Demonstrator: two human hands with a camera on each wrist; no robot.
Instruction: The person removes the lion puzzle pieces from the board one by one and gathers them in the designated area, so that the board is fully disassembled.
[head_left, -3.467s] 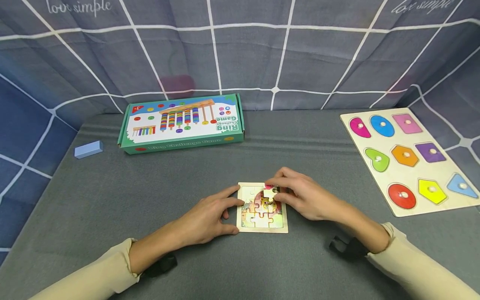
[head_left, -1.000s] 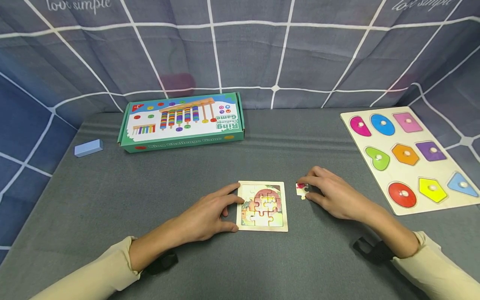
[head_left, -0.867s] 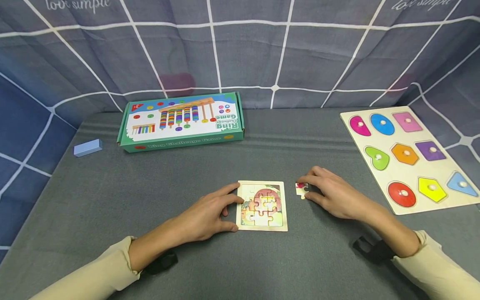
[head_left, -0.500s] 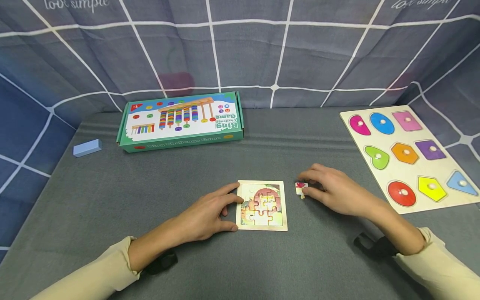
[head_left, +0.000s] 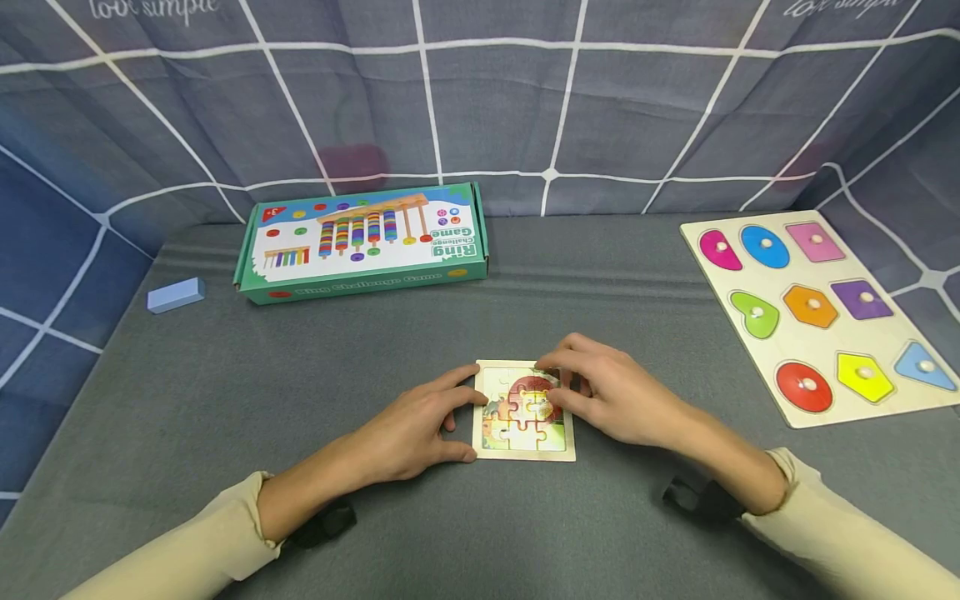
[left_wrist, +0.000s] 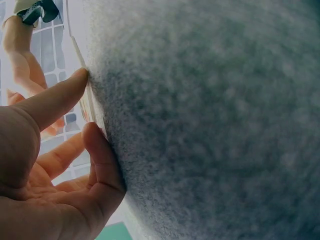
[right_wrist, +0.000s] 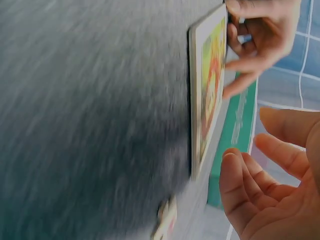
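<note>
A small square jigsaw puzzle [head_left: 525, 456] in a pale wooden frame lies flat on the grey cloth. My left hand [head_left: 412, 433] rests along its left edge, thumb at the near corner, index finger at the far corner and another finger over the frame. Above the puzzle's far right part is my right hand [head_left: 618, 396], thumb and fingers bent toward the pieces. In the right wrist view those fingers [right_wrist: 232, 175] stand apart with nothing visible between them. A loose puzzle piece [right_wrist: 166, 220] lies on the cloth beside the puzzle; in the head view the right hand hides it.
A green ring game box [head_left: 367, 242] stands behind the puzzle to the left, with a light blue block [head_left: 176, 296] beside it. At the right lies a wooden shape board [head_left: 772, 367] with knobbed pieces. Checked fabric [head_left: 495, 108] hangs at the back and sides.
The right hand lifted a piece off the puzzle, carried it right and let go of it on the cloth. It has since come back left over the puzzle. The left hand has stayed put.
</note>
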